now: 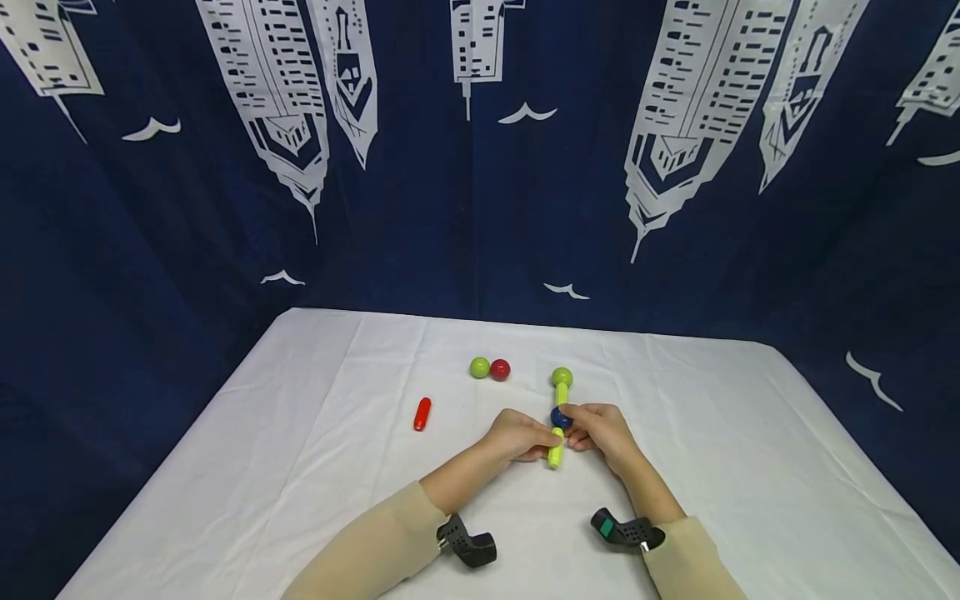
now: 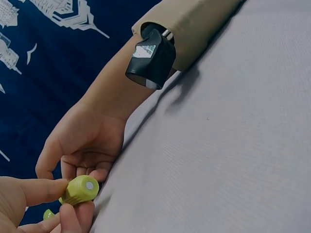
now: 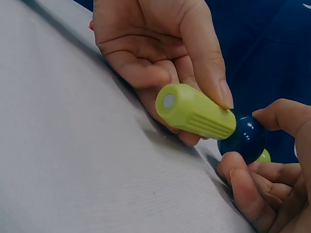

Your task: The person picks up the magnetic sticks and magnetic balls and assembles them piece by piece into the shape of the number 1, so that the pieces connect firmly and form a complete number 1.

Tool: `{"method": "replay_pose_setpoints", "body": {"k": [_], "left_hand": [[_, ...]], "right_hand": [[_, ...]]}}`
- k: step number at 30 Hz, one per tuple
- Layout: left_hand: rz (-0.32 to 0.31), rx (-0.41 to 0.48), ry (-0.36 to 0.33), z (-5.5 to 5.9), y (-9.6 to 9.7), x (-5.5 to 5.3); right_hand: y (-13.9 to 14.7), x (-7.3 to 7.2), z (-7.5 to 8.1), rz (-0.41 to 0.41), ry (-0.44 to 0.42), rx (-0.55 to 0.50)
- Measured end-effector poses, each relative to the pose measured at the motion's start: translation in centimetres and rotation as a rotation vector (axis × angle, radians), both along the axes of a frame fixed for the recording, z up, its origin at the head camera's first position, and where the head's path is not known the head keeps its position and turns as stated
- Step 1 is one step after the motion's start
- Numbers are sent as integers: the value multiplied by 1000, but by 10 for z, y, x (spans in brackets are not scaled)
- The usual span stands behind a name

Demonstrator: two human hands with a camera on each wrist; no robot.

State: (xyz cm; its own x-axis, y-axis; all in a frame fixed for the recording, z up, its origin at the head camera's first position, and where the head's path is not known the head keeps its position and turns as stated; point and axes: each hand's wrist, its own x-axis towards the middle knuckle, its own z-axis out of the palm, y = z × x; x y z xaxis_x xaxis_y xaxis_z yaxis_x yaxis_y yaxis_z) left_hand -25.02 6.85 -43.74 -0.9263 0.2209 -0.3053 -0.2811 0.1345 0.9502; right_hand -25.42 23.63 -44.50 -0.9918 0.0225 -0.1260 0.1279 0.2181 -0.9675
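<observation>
My left hand pinches a yellow-green magnetic rod between thumb and fingers. A round grey magnet shows in the rod's near end in both wrist views. The rod's far end meets a dark blue ball, which my right hand grips with thumb and fingertips. Beyond that ball, a second yellow-green rod runs in line toward a green ball at the far end. In the right wrist view, the blue ball and right fingers mostly hide those far pieces.
Left of the hands, a short red rod lies on the white tablecloth. Farther back, a loose green ball and a red ball sit side by side. A dark blue printed curtain hangs behind the table.
</observation>
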Motion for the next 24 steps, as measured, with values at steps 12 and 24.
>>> {"method": "replay_pose_setpoints", "body": {"k": [12, 24], "left_hand": [[-26, -62, 33, -1, 3, -3], [-26, -57, 41, -1, 6, -3]], "right_hand": [[-5, 8, 18, 4, -9, -36], [0, 0, 0, -22, 3, -19]]}}
